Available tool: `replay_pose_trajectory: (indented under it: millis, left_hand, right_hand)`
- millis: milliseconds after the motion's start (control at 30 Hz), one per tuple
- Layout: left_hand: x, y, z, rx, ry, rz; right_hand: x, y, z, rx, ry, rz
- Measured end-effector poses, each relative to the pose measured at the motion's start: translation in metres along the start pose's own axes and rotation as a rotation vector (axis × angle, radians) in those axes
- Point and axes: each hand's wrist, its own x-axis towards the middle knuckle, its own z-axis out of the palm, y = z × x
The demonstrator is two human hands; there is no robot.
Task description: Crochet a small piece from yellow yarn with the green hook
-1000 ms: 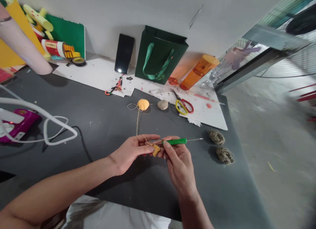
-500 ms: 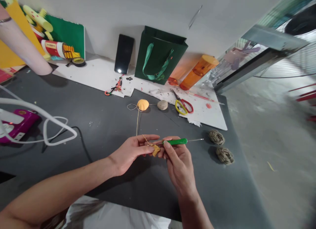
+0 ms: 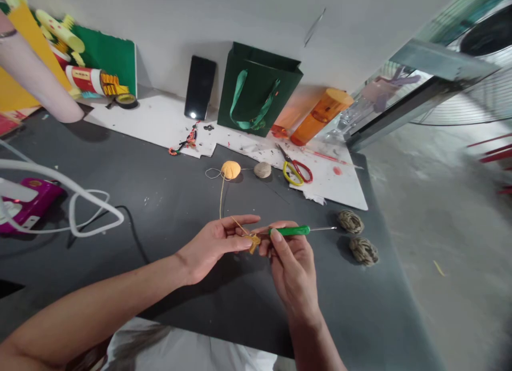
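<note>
Pinched in my left hand is a small yellow crochet piece. Yellow yarn runs from the yellow yarn ball down to my left fingers and over to the piece. My right hand grips a green-handled crochet hook between thumb and fingers. The hook's left end is at the yellow piece; its other metal end points right, towards two grey-brown crocheted balls. Exactly how the yarn sits on the hook is too small to tell.
Behind the hands lie a beige yarn ball and scissors. A phone, a dark green gift bag and an orange bottle stand along the wall. A purple power strip with white cables sits at the left.
My right hand has shifted slightly right, drawing the green crochet hook the same way. My left hand stays nearly in place with the yellow piece.
</note>
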Motion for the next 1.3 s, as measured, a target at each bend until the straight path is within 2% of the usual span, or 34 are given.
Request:
replay_pose_trajectory:
  millis: [267,467,767,1300]
  left_hand:
    - [0.0011,-0.0005,0.0005,-0.014,0.007,0.005]
    - [0.0018,-0.0016,-0.0009,-0.028,-0.028,-0.004]
    - [0.0006,-0.0011,0.0,-0.074,-0.068,0.01]
    - [-0.001,0.0002,-0.0004,-0.038,-0.041,0.024]
  right_hand:
    - [0.0,-0.0008,0.0014,0.029,-0.02,-0.021]
    - [0.001,-0.0021,0.0029,0.101,-0.085,-0.027]
    - [-0.0005,0.0,0.002,0.022,-0.103,-0.053]
    - [0.0003,-0.0016,-0.0025,0.021,-0.057,-0.014]
